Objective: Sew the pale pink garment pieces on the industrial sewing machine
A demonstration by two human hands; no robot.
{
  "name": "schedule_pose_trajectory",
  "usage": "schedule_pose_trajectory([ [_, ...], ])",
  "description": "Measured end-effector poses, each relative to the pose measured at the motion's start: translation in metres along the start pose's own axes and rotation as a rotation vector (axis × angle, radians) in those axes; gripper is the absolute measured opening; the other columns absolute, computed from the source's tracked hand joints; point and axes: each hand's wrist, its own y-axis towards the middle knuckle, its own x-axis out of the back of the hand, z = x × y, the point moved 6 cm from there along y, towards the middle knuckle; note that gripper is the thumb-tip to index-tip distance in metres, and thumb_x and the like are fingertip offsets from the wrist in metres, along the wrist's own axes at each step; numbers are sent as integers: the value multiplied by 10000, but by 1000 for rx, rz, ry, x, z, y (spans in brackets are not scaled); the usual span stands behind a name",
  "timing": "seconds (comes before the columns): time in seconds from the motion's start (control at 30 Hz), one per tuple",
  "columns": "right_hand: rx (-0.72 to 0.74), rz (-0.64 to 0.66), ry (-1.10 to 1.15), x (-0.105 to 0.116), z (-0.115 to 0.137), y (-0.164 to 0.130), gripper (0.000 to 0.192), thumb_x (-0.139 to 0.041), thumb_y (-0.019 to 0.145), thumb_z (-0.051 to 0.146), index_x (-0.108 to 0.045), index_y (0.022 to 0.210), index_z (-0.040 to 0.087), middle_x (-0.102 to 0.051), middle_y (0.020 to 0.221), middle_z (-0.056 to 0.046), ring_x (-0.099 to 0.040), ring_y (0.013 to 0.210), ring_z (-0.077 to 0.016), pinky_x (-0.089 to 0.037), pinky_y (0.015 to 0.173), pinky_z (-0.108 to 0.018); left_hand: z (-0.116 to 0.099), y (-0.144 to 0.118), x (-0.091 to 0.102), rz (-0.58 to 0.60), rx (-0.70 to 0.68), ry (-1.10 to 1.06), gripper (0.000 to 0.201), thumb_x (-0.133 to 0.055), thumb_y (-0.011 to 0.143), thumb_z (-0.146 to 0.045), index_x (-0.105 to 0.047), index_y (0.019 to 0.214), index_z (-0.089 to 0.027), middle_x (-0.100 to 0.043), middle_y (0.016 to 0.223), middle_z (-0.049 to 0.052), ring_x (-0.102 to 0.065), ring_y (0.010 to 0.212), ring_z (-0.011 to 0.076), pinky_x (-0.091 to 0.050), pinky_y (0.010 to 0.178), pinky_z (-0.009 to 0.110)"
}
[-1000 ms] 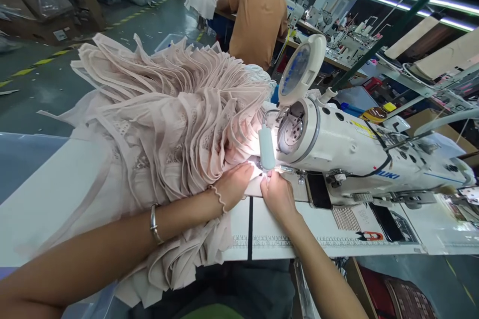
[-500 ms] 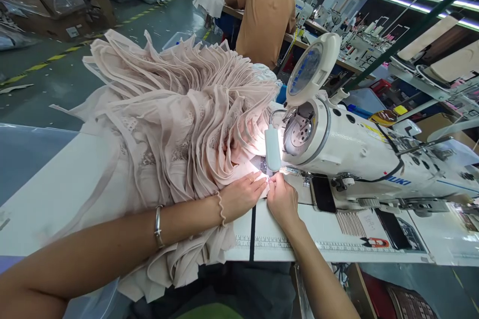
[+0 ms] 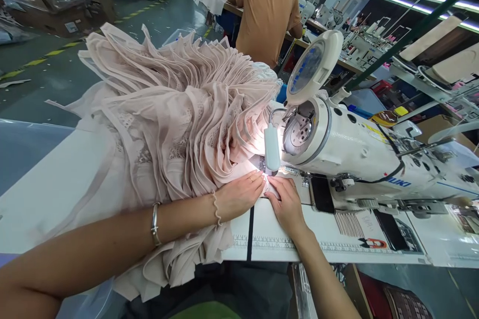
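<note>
A large heap of pale pink pleated fabric [image 3: 164, 114] lies on the white sewing table [image 3: 48, 184], left of a white sewing machine [image 3: 359, 152]. My left hand [image 3: 239, 194] lies flat on the fabric's edge just in front of the needle, fingers together. My right hand [image 3: 286, 204] presses flat on the same small piece of fabric beside it, under the machine's lit lamp [image 3: 272, 148]. The needle itself is hidden by glare and the lamp. Bracelets sit on my left wrist and forearm.
A round magnifier [image 3: 312, 67] stands above the machine head. Small red-handled snips [image 3: 374, 243] lie on the table by the printed ruler strip. A person in an orange shirt [image 3: 267, 7] sits at the table beyond. Boxes and plastic bins line the floor at the far left.
My right hand has gone from pinching the fabric edge to lying flat on it. My left hand slid slightly toward the needle. The view shifted a little.
</note>
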Motion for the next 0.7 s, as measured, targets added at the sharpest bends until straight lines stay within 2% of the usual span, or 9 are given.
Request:
schedule_pose_trajectory([
  [0.1, 57, -38, -50, -4, 2, -3, 316, -528, 968, 257, -609, 1269, 204, -683, 1167, -99, -596, 1091, -229, -496, 981, -430, -1, 0, -1, 2, 1, -20, 345, -312, 992, -64, -563, 1228, -40, -647, 1247, 161, -589, 1219, 214, -410, 1107, 365],
  [0.23, 102, -42, -72, -4, 5, -3, 336, -529, 968, 228, -600, 1294, 191, -690, 1185, -99, -600, 1091, -223, -514, 975, -414, -2, -1, -2, -24, 16, -54, 337, -339, 984, -62, -535, 1248, 13, -629, 1254, 206, -579, 1237, 239, -399, 1114, 375],
  [0.37, 108, -8, -82, -3, 8, 0, 356, -498, 975, 222, -586, 1319, 198, -681, 1184, -104, -591, 1082, -230, -521, 962, -427, -2, -2, -6, 3, 30, -94, 353, -320, 984, -63, -506, 1279, -5, -603, 1291, 213, -550, 1267, 236, -403, 1108, 392],
  [0.47, 111, 45, -126, -5, 12, 4, 353, -441, 980, 193, -598, 1295, 170, -661, 1169, -119, -567, 1068, -238, -514, 955, -427, 1, -1, 2, -5, 56, -114, 329, -334, 977, -65, -519, 1246, -25, -610, 1254, 196, -560, 1226, 240, -410, 1083, 405],
  [0.53, 86, 57, -199, -6, 14, 8, 339, -436, 969, 188, -626, 1246, 139, -645, 1134, -138, -547, 1058, -257, -506, 941, -431, 8, 0, 10, -7, 135, -105, 294, -349, 958, -44, -554, 1168, -32, -624, 1171, 188, -583, 1145, 257, -429, 1032, 432],
  [0.6, 47, 58, -290, -7, 16, 10, 319, -453, 960, 194, -650, 1205, 138, -635, 1078, -142, -540, 1036, -273, -498, 913, -429, 13, 2, 16, 42, 179, -97, 249, -360, 944, -20, -594, 1012, -71, -638, 1020, 144, -608, 986, 245, -474, 905, 413],
  [0.7, 53, 76, -359, -9, 18, 12, 346, -436, 953, 113, -640, 1229, 157, -652, 1034, -122, -556, 1016, -256, -476, 875, -378, 8, 8, 18, 113, 96, -83, 261, -378, 937, 6, -591, 841, -109, -615, 830, 86, -581, 796, 205, -460, 711, 335],
])
